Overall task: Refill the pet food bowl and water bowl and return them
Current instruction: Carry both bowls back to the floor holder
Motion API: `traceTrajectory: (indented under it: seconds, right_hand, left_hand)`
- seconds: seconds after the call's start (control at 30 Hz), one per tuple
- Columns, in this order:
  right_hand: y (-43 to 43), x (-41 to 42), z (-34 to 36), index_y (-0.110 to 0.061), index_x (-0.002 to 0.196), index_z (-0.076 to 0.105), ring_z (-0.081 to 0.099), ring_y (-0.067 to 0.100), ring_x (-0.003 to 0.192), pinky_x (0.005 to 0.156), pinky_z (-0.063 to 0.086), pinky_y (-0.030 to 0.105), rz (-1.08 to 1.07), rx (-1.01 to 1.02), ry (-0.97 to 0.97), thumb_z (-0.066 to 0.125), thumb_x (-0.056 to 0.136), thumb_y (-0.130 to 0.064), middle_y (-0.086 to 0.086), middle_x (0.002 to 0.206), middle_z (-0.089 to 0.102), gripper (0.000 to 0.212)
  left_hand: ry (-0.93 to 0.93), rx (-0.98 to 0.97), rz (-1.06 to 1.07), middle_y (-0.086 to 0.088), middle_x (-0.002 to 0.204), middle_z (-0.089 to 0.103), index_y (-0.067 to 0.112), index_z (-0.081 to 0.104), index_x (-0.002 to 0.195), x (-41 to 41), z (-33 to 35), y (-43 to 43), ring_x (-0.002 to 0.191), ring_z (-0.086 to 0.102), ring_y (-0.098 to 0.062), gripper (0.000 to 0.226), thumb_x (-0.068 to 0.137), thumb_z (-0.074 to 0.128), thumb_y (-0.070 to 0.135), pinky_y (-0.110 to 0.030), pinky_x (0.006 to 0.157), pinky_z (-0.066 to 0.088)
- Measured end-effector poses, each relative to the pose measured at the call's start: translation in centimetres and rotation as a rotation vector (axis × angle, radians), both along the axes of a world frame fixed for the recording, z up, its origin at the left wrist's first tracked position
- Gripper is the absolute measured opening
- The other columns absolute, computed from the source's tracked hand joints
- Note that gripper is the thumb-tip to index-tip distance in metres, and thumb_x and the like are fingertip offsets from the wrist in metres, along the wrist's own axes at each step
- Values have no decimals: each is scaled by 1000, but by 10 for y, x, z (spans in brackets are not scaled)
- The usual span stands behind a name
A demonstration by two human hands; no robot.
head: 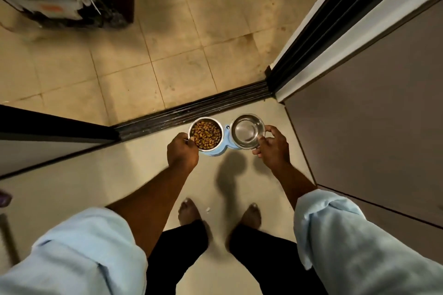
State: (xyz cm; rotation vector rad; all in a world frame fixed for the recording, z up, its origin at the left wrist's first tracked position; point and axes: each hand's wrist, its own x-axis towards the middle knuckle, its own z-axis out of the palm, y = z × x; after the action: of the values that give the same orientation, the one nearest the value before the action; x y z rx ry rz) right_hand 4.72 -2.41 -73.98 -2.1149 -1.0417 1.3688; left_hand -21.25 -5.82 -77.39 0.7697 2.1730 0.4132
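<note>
A steel food bowl (206,135) full of brown kibble is on the left, and my left hand (182,153) grips its near-left rim. My right hand (272,147) holds a second steel bowl (247,130) by its right rim; its inside looks shiny and I cannot tell whether it holds water. Both bowls are over a pale blue stand (214,153) on the floor, which they mostly hide. I cannot tell whether the bowls sit in the stand or hover just above it.
A dark sliding-door track (191,110) crosses the floor just beyond the bowls. A door frame (311,38) and grey wall stand on the right, and a dark panel (48,124) on the left. My bare feet (220,215) stand on the pale floor behind the stand.
</note>
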Motion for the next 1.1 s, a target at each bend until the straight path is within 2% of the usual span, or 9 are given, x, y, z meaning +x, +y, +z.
traceTrajectory:
  seconds: [0.07,0.23,0.33,0.43,0.6,0.7,0.8,0.93,1.1]
  right_hand:
    - [1,2,-39,-18,135,57,76,20,65,61,61,32,15,-3,-7,61,105,-16,12,84,78,30]
    - [-1,6,-132,-22,129,60,76,25,63,77,65,49,9,-22,-13,62,102,-20,9,72,77,27]
    - [1,5,-180,-28,116,61,74,27,59,75,63,52,2,-23,-9,61,100,-16,8,71,77,20]
    - [1,5,-229,-34,109,59,74,29,58,71,63,53,31,-8,-44,60,97,-14,7,69,76,23]
    - [-6,12,-305,-31,115,61,73,30,57,67,63,56,48,0,-70,60,95,-17,6,64,74,25]
    - [-8,17,-343,-38,113,60,75,29,61,66,64,55,56,-15,-119,61,95,-21,5,75,77,25]
    - [-7,22,-372,-39,116,58,77,35,73,68,65,55,71,-3,-157,58,91,-30,9,93,78,27]
    - [1,20,-378,-26,122,59,71,23,51,54,57,33,61,-11,-132,60,98,-18,17,94,76,25]
    - [5,20,-389,-31,119,59,72,23,52,55,58,33,70,10,-141,60,99,-17,15,100,76,25]
  left_hand:
    - [-5,-5,20,-13,99,78,23,64,98,-3,-37,-5,80,77,-41,7,95,60,28,-54,77,65]
    - [-3,-19,13,-10,91,79,28,59,91,0,-107,-10,74,76,-40,7,98,61,30,-50,74,64]
    - [-1,-15,2,-9,86,78,26,60,91,3,-144,-6,67,76,-37,10,101,60,30,-48,72,64]
    - [-46,-35,37,-11,82,78,22,62,92,9,-176,1,58,74,-32,12,103,60,27,-45,67,64]
    - [-100,-40,23,-4,80,78,32,59,81,8,-258,-7,70,76,-34,19,88,53,48,-48,74,64]
    - [-101,-46,9,-2,75,78,30,61,85,9,-304,-13,71,76,-33,25,84,49,51,-46,76,63]
    - [-129,-66,23,-3,71,77,26,62,87,17,-304,-11,68,76,-32,22,87,53,45,-47,75,63]
    - [-124,-85,61,-6,72,77,26,59,79,18,-317,-10,64,76,-32,20,90,56,42,-49,74,64]
    - [-106,-82,52,-5,77,78,27,63,87,18,-344,-8,72,76,-35,24,85,54,49,-49,77,63]
